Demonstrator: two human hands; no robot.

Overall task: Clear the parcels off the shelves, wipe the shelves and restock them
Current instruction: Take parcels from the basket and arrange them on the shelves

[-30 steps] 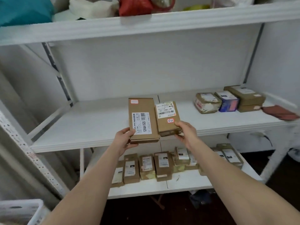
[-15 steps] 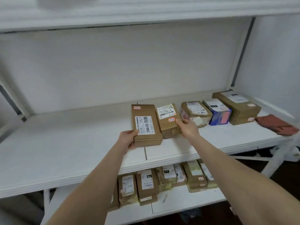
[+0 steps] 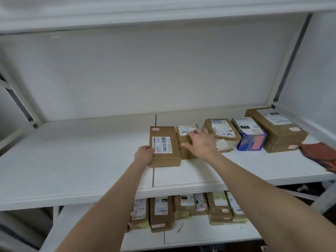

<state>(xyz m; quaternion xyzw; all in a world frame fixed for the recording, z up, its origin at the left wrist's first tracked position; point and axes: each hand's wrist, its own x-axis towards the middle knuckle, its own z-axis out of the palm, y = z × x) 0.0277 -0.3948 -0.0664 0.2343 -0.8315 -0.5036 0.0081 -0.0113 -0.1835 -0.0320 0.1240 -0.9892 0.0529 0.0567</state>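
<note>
So from my end on the head cam, both parcels I'm handling sit on the middle shelf (image 3: 91,160), roughly center frame. The left hand (image 3: 144,154) grips the long brown box (image 3: 164,146) at its near left corner, fingers curled round the edge and thumb up on top beside the white barcode label. The box lies flat on the shelf board, long side running away from me. Right up against it on the right is the smaller brown box (image 3: 184,130), and the right hand (image 3: 203,144) rests flat on top of that one, palm down, fingers stretched out and a bit spread, thumb pointing left, not curled round anything. Further right along the same shelf there's a padded tan parcel (image 3: 222,132), then a blue-wrapped parcel (image 3: 251,137) just beside it, then two brown boxes (image 3: 276,128) stacked one on the other near the right upright. A reddish cloth (image 3: 321,153) lies at the far right edge of the frame, partly cut off. Down at the bottom, the lower shelf (image 3: 200,235) holds a row of brown parcels (image 3: 181,210) with labels, side by side, partly hidden by my forearms.
</note>
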